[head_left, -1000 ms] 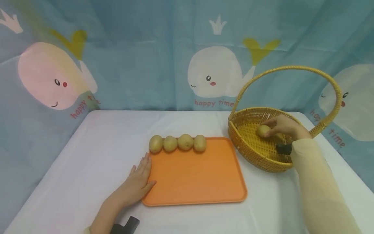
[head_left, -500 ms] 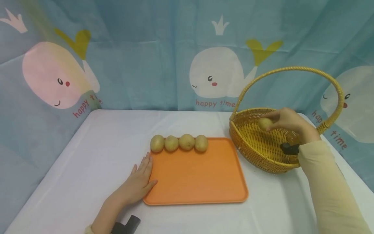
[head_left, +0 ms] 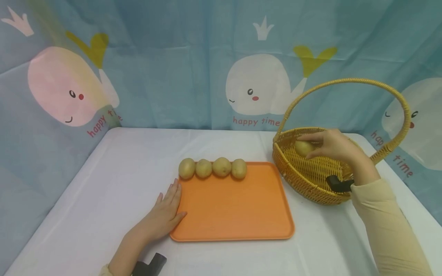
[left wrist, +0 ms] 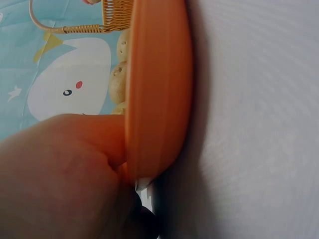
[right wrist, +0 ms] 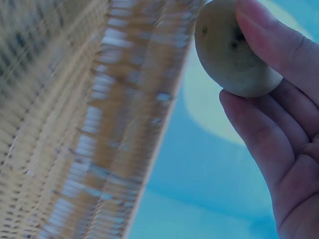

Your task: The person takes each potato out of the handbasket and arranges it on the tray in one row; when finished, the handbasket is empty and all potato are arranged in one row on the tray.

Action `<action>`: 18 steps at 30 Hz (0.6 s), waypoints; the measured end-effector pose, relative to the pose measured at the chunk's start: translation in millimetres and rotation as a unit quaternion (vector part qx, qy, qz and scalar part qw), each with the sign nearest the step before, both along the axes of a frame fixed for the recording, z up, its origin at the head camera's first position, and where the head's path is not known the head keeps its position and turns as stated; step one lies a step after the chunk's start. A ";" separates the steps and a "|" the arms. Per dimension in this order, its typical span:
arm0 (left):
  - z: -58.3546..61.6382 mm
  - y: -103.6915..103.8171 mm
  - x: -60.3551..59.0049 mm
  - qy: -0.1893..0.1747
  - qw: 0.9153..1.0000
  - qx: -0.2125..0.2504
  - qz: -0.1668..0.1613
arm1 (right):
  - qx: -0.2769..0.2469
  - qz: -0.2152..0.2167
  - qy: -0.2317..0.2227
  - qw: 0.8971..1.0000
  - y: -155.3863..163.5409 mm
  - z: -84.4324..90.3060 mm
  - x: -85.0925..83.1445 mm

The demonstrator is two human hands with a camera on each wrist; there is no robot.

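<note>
From the head view, my right hand [head_left: 333, 146] holds a small, round, tan potato [head_left: 303, 148] with fingers and thumb curled around it, above the inside of the yellow woven wicker basket [head_left: 310, 180] with its tall arched handle. The potato is off the basket floor, near the basket's far left rim. My left hand [head_left: 165, 215] lies flat, fingers straight, on the white tablecloth [head_left: 114, 180], its thumb side touching the left edge of the flat orange plastic tray [head_left: 235, 207]. Four more tan potatoes [head_left: 212, 168] sit in a row along the tray's far edge, each touching the next. The basket stands just right of the tray. Behind the table hangs a blue curtain printed with white whales [head_left: 255, 86].

In the left wrist view, my left hand [left wrist: 60, 174] fills the lower left, its thumb side pressed against the rim of the orange tray [left wrist: 157, 94]. Beyond the rim I see some of the potatoes in the row [left wrist: 119, 82] and a piece of the wicker basket [left wrist: 117, 15].

In the right wrist view, my fingers [right wrist: 274, 124] wrap the tan potato [right wrist: 232, 50], a fingertip over its top. The woven basket wall [right wrist: 89, 119] runs blurred beside it, apart from the potato, with blue curtain [right wrist: 199, 189] behind.
</note>
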State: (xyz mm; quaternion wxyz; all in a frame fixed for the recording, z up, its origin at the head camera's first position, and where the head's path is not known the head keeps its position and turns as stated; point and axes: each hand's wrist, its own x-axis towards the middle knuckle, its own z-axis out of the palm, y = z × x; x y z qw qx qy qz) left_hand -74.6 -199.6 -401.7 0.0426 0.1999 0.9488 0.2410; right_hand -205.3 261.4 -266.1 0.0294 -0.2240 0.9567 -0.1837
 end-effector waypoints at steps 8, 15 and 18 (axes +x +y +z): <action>2.2 0.7 0.2 -0.001 1.000 -0.003 0.001 | -0.004 0.081 0.108 0.991 -22.3 5.4 16.4; 2.1 1.4 -0.2 0.002 1.000 -0.001 -0.002 | -0.025 0.133 0.165 0.977 -38.6 3.7 24.3; 2.3 1.7 -0.3 -0.003 1.000 -0.001 0.000 | -0.028 0.142 0.173 0.974 -44.7 1.1 26.4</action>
